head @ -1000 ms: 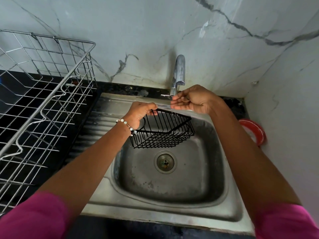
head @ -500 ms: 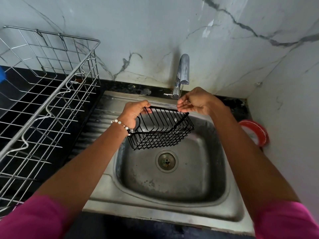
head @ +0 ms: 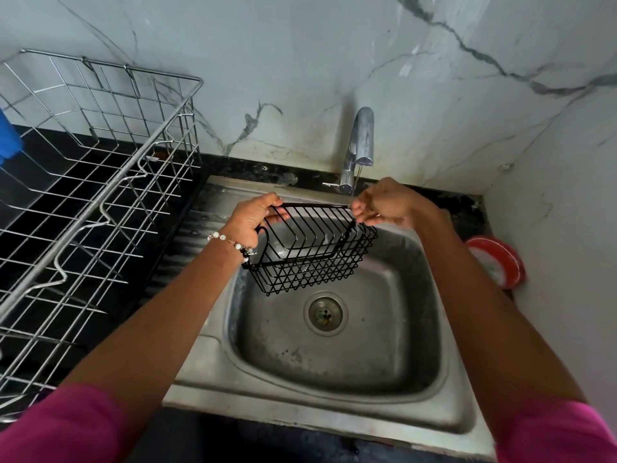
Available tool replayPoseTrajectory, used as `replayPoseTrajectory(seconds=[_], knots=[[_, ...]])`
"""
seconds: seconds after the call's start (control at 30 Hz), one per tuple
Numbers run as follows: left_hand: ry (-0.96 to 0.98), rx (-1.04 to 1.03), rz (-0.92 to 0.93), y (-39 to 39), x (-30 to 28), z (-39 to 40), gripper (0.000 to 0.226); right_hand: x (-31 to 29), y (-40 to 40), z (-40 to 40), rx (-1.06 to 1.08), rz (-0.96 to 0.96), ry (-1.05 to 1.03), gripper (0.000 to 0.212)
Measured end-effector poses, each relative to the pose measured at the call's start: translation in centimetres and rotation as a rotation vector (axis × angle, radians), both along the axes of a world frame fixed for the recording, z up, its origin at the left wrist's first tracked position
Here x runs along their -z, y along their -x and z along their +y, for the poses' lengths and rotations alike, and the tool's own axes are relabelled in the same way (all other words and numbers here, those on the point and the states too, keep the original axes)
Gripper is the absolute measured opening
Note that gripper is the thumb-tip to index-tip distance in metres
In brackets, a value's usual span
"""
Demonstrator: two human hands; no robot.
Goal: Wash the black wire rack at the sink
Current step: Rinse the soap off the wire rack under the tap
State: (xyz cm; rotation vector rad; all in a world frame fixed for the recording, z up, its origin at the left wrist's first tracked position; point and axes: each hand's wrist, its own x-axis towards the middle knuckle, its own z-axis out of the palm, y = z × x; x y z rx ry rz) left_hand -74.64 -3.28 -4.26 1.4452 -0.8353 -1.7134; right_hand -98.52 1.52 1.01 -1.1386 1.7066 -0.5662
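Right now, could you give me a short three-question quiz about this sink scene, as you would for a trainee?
1. True or false: the black wire rack rests on the bottom of the steel sink.
2. Which hand wears the beaded bracelet?
3. The round red-rimmed object lies: A) in the silver wire dish drainer; B) right of the sink.

Key: 1 false, both hands hold it up; 2 left hand, not right hand; 3 B.

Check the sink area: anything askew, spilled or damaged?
Nothing looks damaged or spilled. The black wire rack is tilted, but both hands, left and right, hold it over the sink below the faucet. The basin shows stains only.
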Motion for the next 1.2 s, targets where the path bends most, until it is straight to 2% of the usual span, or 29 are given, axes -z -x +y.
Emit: replayPoseTrajectory(seconds=[0.03,0.17,0.2,0.27,0.3,0.4,0.5,0.57,0.63,0.7,0.77,0.87,0.93,1.0,1.07,1.17,1.2], knots=[[0.007,0.0,0.011,0.0,0.0,0.0,0.01,0.6,0.4,0.2,-0.097,0.131,-0.004,0.03],[-0.002,0.035,0.015,-0.2,-0.1,-0.2,0.011,3.5,0.7,1.9,-0.51,0.517,0.008,0.088],[-0.02,0.054,0.005,-0.2,0.0,-0.1,0.011,4.3,0.5,2.4,-0.548,0.644,0.039,0.095],[-0.076,0.088,0.009,-0.3,-0.3,0.0,0.016,5.6,-0.1,3.2,-0.517,0.784,0.121,0.093],[-0.105,0.099,0.018,-0.3,-0.2,0.0,0.022,5.8,-0.1,3.4,-0.466,0.774,0.164,0.084],[-0.162,0.097,0.046,-0.5,0.1,0.0,0.043,5.0,0.5,3.3,-0.363,0.672,0.286,0.039],[-0.194,0.058,0.074,-0.5,0.1,0.1,0.035,3.8,1.3,3.2,-0.4,0.618,0.297,0.04],[-0.126,0.09,-0.025,0.3,-0.1,0.6,0.027,3.3,1.7,3.1,-0.389,0.61,0.297,0.039],[-0.022,0.188,-0.166,1.2,0.3,1.4,0.05,3.1,2.4,2.9,-0.363,0.627,0.275,0.04],[0.071,0.271,-0.158,1.8,0.7,2.5,0.064,2.9,3.1,2.7,-0.339,0.62,0.237,0.04],[0.073,0.341,-0.112,1.7,1.5,3.6,0.079,2.7,3.7,2.6,-0.328,0.57,0.193,0.039],[0.062,0.46,-0.164,1.1,3.5,4.7,0.093,2.8,3.9,2.8,-0.308,0.511,0.166,0.037],[0.026,0.545,-0.232,1.2,4.4,5.2,0.124,2.8,3.9,3.0,-0.273,0.479,0.156,0.038],[0.015,0.55,-0.307,1.5,4.6,5.3,0.14,3.1,4.0,3.1,-0.221,0.411,0.117,0.043],[0.008,0.536,-0.331,1.6,4.7,4.9,0.129,3.3,4.2,2.9,-0.171,0.377,0.097,0.05],[0.013,0.52,-0.299,1.6,4.0,3.9,0.066,3.5,4.6,2.3,-0.201,0.491,0.084,0.059],[0.01,0.512,-0.292,1.7,3.9,3.5,0.053,3.3,4.6,2.0,-0.241,0.546,0.068,0.062]])
